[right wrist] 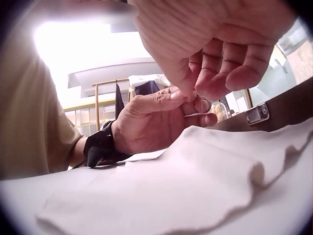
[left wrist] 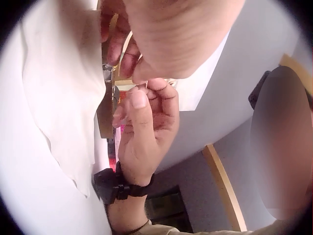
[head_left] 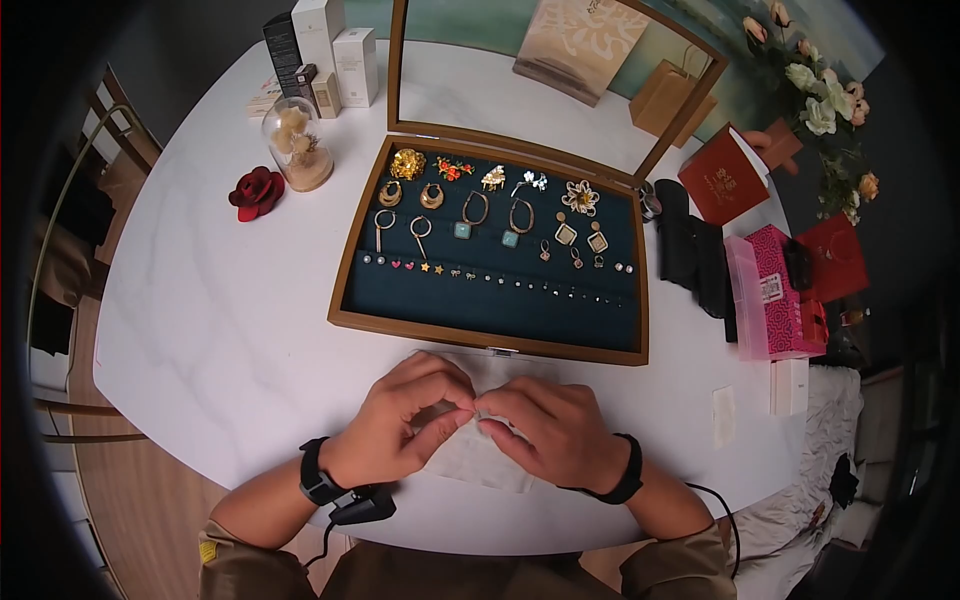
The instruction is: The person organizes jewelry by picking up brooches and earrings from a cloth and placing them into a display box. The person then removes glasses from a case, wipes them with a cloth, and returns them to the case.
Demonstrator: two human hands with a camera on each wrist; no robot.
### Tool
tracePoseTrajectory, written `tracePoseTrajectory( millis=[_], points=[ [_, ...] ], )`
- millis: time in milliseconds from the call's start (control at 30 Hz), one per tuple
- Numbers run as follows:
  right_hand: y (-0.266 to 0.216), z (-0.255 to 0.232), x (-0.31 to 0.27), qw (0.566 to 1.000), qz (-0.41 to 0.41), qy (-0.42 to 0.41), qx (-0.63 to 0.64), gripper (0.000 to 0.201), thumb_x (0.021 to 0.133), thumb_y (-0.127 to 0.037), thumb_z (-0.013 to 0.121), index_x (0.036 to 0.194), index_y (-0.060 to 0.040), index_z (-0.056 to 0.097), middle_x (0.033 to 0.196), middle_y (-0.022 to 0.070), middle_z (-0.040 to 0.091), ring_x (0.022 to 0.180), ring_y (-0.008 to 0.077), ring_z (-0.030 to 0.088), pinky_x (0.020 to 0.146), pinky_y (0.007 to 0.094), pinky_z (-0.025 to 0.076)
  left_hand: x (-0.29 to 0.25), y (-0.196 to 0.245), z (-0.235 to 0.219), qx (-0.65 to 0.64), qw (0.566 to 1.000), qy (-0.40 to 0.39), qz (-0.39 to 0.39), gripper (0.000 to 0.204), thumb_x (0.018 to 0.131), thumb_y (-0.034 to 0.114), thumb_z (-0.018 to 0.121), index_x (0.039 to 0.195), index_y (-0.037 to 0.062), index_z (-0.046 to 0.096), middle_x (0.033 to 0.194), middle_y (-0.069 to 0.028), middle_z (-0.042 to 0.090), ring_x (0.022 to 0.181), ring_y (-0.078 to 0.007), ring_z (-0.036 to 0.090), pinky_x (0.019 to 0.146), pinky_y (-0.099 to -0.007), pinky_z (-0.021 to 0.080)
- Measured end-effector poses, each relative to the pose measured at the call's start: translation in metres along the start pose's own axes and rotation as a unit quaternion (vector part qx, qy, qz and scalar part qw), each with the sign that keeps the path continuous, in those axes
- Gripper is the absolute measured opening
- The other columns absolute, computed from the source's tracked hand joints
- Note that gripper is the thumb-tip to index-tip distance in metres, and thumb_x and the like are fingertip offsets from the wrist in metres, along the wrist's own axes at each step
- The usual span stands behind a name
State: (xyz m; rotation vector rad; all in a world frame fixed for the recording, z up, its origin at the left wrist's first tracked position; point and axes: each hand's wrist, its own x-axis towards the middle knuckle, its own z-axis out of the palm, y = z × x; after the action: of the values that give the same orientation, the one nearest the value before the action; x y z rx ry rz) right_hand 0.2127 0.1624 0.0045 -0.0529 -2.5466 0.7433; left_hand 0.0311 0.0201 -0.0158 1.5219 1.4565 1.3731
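Observation:
My left hand (head_left: 400,418) and right hand (head_left: 548,430) meet at the fingertips just in front of the jewelry display case (head_left: 490,352). Thumb and forefinger of each hand pinch a tiny thing, mostly hidden by the fingers; I cannot tell its kind. In the left wrist view a thin pale bit shows by the right hand's (left wrist: 146,122) thumb. Below both hands lies a crumpled off-white cloth (right wrist: 195,171). The wooden case stands with its glass lid raised, and rows of earrings and brooches sit on its dark green lining, such as a gold flower brooch (head_left: 407,164).
Left of the case are a red fabric rose (head_left: 258,193), a glass dome (head_left: 298,150) and upright boxes (head_left: 355,68). To the right stand a red card (head_left: 722,180), black pouches (head_left: 690,250) and a pink patterned box (head_left: 775,285). A small white cloth (head_left: 723,415) lies near the right edge.

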Motion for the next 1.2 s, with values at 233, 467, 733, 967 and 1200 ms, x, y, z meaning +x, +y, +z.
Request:
tracePoseTrajectory(
  millis=[233, 467, 733, 967, 1200],
  points=[
    [0.0005, -0.0018, -0.0012, 1.0, 0.001, -0.012, -0.001, 0.03, 0.085, -0.011, 0.081, 0.111, -0.0098, 0.066, 0.092, 0.003, 0.065, 0.074, 0.02, 0.068, 0.058, 0.0317, 0.053, 0.0001, -0.0003, -0.001, -0.009, 1.0, -0.009, 0.004, 0.013, 0.09, -0.004, 0.071, 0.101, 0.0022, 0.07, 0.102, -0.0095, 0.066, 0.099, -0.0275, 0.06, 0.085, -0.0372, 0.051],
    [0.0006, -0.0029, -0.0002, 1.0, -0.009, -0.008, 0.002, 0.024, 0.084, -0.009, 0.081, 0.105, -0.009, 0.068, 0.091, 0.0029, 0.065, 0.073, 0.0199, 0.068, 0.058, 0.0316, 0.054, 0.0, -0.0011, -0.0008, -0.003, 1.0, -0.016, 0.006, 0.012, 0.09, -0.004, 0.072, 0.1, 0.0024, 0.07, 0.102, -0.0097, 0.066, 0.099, -0.0279, 0.06, 0.086, -0.0377, 0.051],
    [0.0014, -0.005, -0.0002, 1.0, -0.017, -0.017, -0.01, 0.021, 0.085, -0.011, 0.081, 0.101, -0.0104, 0.068, 0.09, 0.0016, 0.065, 0.073, 0.0199, 0.067, 0.058, 0.0317, 0.054, 0.001, -0.0001, -0.001, -0.003, 1.0, -0.021, 0.014, 0.012, 0.089, -0.004, 0.072, 0.1, 0.0024, 0.07, 0.101, -0.01, 0.066, 0.098, -0.0289, 0.06, 0.086, -0.0388, 0.051],
    [0.0018, -0.0051, 0.0012, 1.0, -0.012, -0.013, 0.008, 0.021, 0.082, -0.01, 0.083, 0.096, -0.0095, 0.067, 0.086, 0.0017, 0.065, 0.07, 0.0199, 0.066, 0.056, 0.0317, 0.052, 0.001, 0.0001, -0.0008, -0.002, 1.0, -0.021, 0.02, 0.013, 0.088, -0.003, 0.073, 0.1, 0.0028, 0.069, 0.1, -0.0099, 0.067, 0.098, -0.0292, 0.061, 0.086, -0.0393, 0.051],
    [-0.0025, -0.0064, 0.0012, 0.989, 0.088, -0.033, 0.112, 0.016, 0.085, -0.004, 0.079, 0.097, -0.0063, 0.069, 0.081, 0.0038, 0.066, 0.065, 0.0166, 0.067, 0.055, 0.028, 0.052, 0.0008, -0.0009, -0.001, 0.004, 1.0, -0.017, 0.025, 0.013, 0.088, -0.003, 0.072, 0.099, 0.0031, 0.069, 0.1, -0.0099, 0.067, 0.097, -0.0296, 0.061, 0.086, -0.0395, 0.05]
  ],
)
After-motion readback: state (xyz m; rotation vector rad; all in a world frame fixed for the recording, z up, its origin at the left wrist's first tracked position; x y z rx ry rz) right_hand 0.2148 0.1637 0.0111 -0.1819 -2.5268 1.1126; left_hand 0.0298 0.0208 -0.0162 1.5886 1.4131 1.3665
